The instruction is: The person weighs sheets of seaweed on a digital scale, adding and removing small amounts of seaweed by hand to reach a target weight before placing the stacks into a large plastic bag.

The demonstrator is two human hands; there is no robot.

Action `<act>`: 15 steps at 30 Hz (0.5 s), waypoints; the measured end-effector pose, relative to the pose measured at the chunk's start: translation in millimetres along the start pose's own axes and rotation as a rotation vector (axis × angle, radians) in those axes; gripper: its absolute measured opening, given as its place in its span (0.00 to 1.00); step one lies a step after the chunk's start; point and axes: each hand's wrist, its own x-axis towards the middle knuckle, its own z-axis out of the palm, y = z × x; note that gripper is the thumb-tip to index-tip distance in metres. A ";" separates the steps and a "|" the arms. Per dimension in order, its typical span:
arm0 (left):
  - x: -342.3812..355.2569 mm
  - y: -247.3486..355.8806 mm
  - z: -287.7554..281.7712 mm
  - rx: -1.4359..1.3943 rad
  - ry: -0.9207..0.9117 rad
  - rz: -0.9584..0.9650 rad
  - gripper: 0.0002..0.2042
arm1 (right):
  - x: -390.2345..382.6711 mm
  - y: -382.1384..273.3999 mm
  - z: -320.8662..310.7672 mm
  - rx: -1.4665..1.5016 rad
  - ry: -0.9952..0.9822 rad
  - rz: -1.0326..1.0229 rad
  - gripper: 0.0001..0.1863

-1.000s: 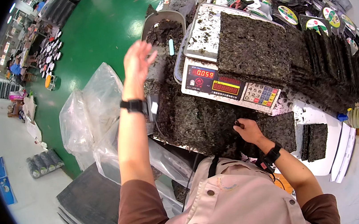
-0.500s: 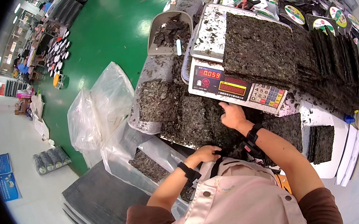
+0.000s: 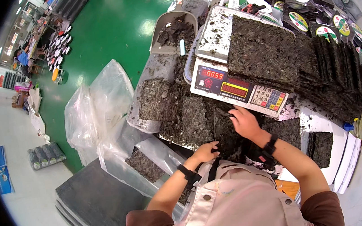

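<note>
I see both hands down on the dark seaweed sheets spread on the table, near the body. My left hand curls its fingers around the near edge of a sheet; my right hand presses flat, fingers half bent, just below the weighing scale. 1 clear plastic bag lies left.

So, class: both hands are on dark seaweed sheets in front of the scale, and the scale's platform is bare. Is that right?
Not quite. The head view shows the scale loaded with a stack of seaweed sheets. The left hand and right hand are indeed on the sheets in front of it.
</note>
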 end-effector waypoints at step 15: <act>16.0 98.4 -28.1 -0.990 0.295 0.014 0.13 | -30.9 18.9 -31.8 0.867 -0.303 0.542 0.12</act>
